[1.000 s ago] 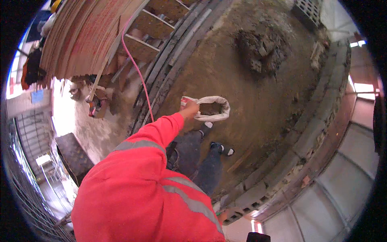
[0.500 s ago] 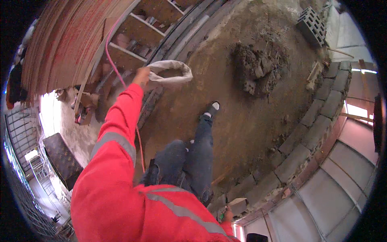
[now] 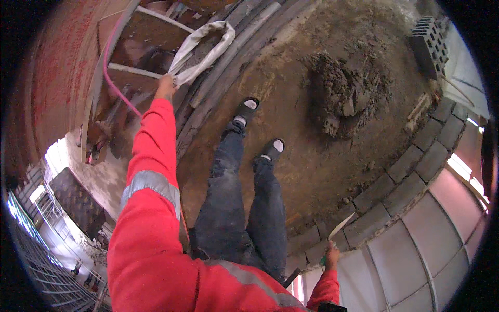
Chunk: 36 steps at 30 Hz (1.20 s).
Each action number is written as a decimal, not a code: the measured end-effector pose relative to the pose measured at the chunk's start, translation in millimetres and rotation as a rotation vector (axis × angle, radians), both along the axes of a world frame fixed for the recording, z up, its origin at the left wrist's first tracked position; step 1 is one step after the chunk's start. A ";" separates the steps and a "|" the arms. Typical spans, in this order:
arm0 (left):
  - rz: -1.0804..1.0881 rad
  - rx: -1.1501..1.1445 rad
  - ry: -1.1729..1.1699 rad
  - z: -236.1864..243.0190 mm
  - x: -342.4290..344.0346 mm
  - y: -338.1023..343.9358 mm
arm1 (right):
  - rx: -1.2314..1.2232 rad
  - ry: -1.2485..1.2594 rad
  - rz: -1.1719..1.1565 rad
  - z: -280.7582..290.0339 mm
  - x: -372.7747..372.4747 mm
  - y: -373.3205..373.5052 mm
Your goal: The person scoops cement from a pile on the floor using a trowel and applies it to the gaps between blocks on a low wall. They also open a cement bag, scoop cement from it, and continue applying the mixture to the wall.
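My left hand (image 3: 166,86), at the end of an outstretched red sleeve, grips the rim of a white sack (image 3: 222,44). The sack's mouth gapes in a long loop, and its inside is too dark to make out. It hangs over long grey beams beside a wooden frame. At the lower right my right hand (image 3: 331,255) is closed round the green handle of a trowel. The pale, pointed trowel blade (image 3: 341,225) sticks up in front of the low block wall (image 3: 371,224).
A heap of dark wet mortar (image 3: 343,96) lies on the muddy floor ahead of my feet. A grey hollow block (image 3: 430,46) stands at the far right. Stacked boards (image 3: 62,78) rise at the left, near a pink hose (image 3: 115,87). Wall panels (image 3: 384,270) flank the blocks.
I have stepped forward, and both feet now show. The sack has swung up and left with my left hand. My right hand has risen with the trowel, whose blade now shows plainly.
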<state>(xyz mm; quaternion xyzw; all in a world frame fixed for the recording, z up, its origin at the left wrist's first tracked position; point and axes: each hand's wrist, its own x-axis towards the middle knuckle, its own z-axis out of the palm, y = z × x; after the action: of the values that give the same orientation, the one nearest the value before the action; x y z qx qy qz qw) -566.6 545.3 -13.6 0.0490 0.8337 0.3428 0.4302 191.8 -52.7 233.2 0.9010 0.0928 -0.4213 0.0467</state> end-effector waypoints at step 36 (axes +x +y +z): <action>-1.758 0.016 -0.025 63.0 572.3 -311.3 | 0.534 -0.143 -0.161 -266.9 137.8 315.2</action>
<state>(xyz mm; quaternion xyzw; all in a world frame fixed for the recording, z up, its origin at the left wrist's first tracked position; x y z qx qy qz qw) 5.7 234.0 49.5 0.6724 0.4869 -0.1065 0.5471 329.6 262.4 -33.7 0.9132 0.1252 -0.3198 -0.2193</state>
